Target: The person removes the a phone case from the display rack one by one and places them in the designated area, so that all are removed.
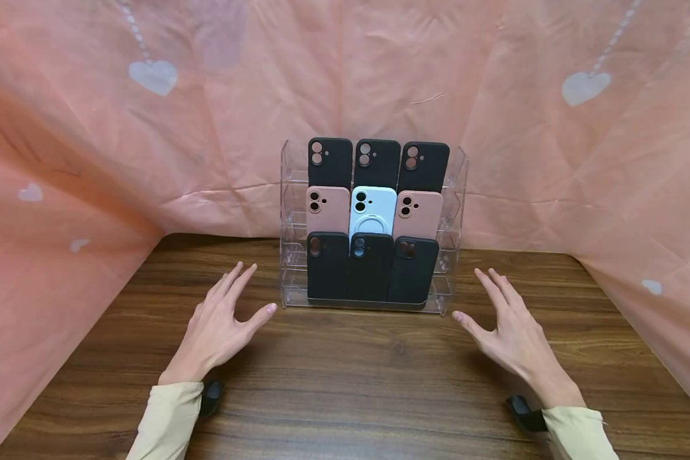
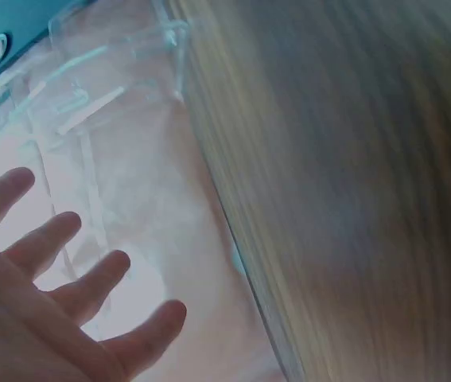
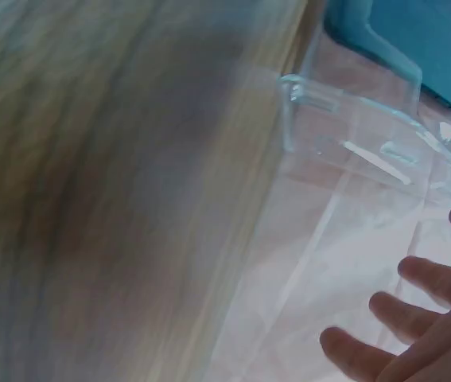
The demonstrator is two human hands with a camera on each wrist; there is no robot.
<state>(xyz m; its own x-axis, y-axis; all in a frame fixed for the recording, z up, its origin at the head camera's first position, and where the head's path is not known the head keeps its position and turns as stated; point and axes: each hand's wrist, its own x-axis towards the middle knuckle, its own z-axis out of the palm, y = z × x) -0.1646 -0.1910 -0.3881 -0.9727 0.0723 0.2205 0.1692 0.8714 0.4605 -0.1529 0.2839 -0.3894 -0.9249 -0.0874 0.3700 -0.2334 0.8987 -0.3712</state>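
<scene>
— Where is the rack (image 1: 459,191) relative to the hands?

— It stands upright at the middle of the table (image 1: 345,383), toward the far edge, and it lies between the hands and just beyond them. The left hand (image 1: 221,326) is near its left wall, the right hand (image 1: 508,332) near its right wall. Neither touches it. The left thumb tip looks a shade closer to the rack's base than the right one.

— And the hands themselves?

— Both flat and spread, fingers straight, holding nothing. Palms face inward toward the rack.

— How does the rack lie?

— Its long side runs left to right, so the hands flank its two short ends. Nine cases (image 1: 374,211) fill it in three rows.

— Do the wrist views add anything?

— The left wrist view shows the clear wall (image 2: 90,95) ahead of the fingers (image 2: 66,231) with a gap between; the right wrist view shows the same for the other fingers (image 3: 440,278). Both are blurred, and only the head view shows the whole rack.
</scene>
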